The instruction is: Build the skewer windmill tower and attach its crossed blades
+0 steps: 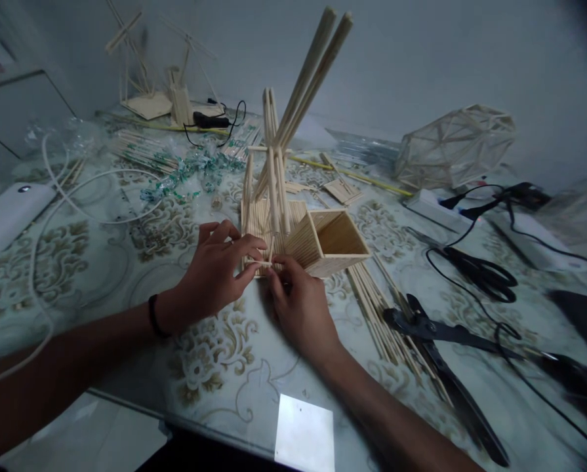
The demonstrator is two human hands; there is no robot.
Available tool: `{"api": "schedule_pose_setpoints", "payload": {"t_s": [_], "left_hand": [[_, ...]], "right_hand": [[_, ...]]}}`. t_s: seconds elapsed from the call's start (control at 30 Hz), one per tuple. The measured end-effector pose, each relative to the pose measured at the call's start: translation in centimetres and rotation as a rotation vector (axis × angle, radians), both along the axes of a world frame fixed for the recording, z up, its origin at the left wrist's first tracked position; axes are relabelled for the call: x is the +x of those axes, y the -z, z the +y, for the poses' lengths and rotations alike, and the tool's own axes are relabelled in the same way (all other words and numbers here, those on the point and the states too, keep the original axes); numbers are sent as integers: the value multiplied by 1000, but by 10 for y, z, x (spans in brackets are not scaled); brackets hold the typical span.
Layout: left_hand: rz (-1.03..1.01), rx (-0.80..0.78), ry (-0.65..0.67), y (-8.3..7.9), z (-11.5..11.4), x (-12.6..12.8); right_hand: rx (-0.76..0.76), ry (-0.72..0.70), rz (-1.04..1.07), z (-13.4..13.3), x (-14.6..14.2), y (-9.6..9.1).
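Note:
A model built of thin wooden sticks stands in front of me, with a slatted base [254,213], an open square box [303,242] and crossed upright sticks [276,177]. At the base's near edge lies a short wooden stick [260,263]. My left hand [214,269], a dark band at its wrist, has thumb and fingers closed about the left part of this stick. From the right, my right hand [303,305] pinches near its other end, fingers curled. The exact contact of the fingertips is partly hidden.
Loose sticks [372,311], black-handled cutters [450,341] and scissors [480,269] lie at the right. Cables and a white power strip [435,210] are behind them. A stick lattice [455,147] stands at the back right. A white device [12,213] with a cable lies left.

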State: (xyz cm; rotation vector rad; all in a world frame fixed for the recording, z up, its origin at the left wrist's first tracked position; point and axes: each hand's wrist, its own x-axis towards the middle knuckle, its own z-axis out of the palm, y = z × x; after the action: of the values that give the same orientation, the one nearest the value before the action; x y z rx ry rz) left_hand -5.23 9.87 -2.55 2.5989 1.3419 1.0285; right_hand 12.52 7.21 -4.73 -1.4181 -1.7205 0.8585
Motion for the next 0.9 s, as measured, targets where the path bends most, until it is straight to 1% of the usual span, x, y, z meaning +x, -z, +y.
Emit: {"api": "schedule_pose_setpoints", "payload": {"t_s": [0.2,0.37,0.67,0.8,0.9], "left_hand": [[17,5,-7,0,0,0],[55,9,-27,-1,-1,1],[66,42,-23,0,0,2],[65,5,-31,-1,-1,3],[71,6,-19,-2,-1,4]], "right_hand": [[-28,4,46,0,0,1],[-45,12,45,0,1,2],[-98,2,104,0,0,-3],[-91,0,95,0,1,-2],[-79,5,88,1,1,-2]]}}
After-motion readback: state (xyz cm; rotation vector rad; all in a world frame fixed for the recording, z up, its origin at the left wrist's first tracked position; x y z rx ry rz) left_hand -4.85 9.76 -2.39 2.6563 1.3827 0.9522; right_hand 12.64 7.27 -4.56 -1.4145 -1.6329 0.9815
